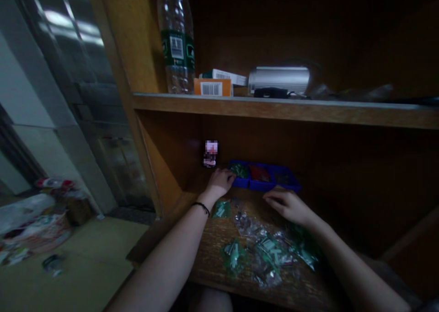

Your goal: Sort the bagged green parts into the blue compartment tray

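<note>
My left hand [221, 182], with a dark band on its wrist, reaches to the left blue bin [242, 183], which holds small green pieces [239, 169]. Its fingers are bent together at the bin's edge, and what they hold, if anything, is hidden. In front of the right-hand blue bin [291, 184] is my right hand [286, 204], thumb and fingers pinched; I cannot make out anything between them. Red pieces [259, 173] fill the middle bin. Below the hands, small clear bags with green and white contents [272, 248] lie on the wooden shelf [209, 243].
A lit phone [210, 154] leans at the back left. On the upper shelf [219, 104] stand a plastic bottle [176, 42], an orange box [213, 87] and a silver cylinder [279, 79]. Bags and clutter [37, 225] lie on the floor at left.
</note>
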{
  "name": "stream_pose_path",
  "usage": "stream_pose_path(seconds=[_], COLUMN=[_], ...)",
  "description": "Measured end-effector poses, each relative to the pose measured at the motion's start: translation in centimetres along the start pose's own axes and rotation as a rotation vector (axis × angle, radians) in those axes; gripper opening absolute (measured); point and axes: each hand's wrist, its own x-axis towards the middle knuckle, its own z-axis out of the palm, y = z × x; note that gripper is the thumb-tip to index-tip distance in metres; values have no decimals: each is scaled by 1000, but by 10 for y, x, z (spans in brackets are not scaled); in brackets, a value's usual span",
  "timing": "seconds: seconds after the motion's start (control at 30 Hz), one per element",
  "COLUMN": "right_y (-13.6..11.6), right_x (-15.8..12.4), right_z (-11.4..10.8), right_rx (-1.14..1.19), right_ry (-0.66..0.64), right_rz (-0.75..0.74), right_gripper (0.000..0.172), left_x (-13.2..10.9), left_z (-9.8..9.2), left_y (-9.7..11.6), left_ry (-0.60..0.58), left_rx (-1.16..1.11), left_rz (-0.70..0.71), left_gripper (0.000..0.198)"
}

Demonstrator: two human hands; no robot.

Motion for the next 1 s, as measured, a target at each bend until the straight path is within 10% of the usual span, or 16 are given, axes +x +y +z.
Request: stream_pose_path(seconds=[0.33, 0.53, 1.0], right_y=[-33, -36, -15], right_x=[2, 0, -2], right_z=[10, 20, 2], right_rx=[78, 78, 164], right_ry=[-278, -324, -168], right_rz=[-124, -101, 62], right_gripper=[42, 26, 18], left_x=[-4, -18, -23], left_z=[-19, -33, -36], left_y=[13, 40, 26], left_ry=[318, -88, -568], left_rx=[-118, -293, -165], left_rz=[41, 330, 280], left_gripper=[12, 15, 41])
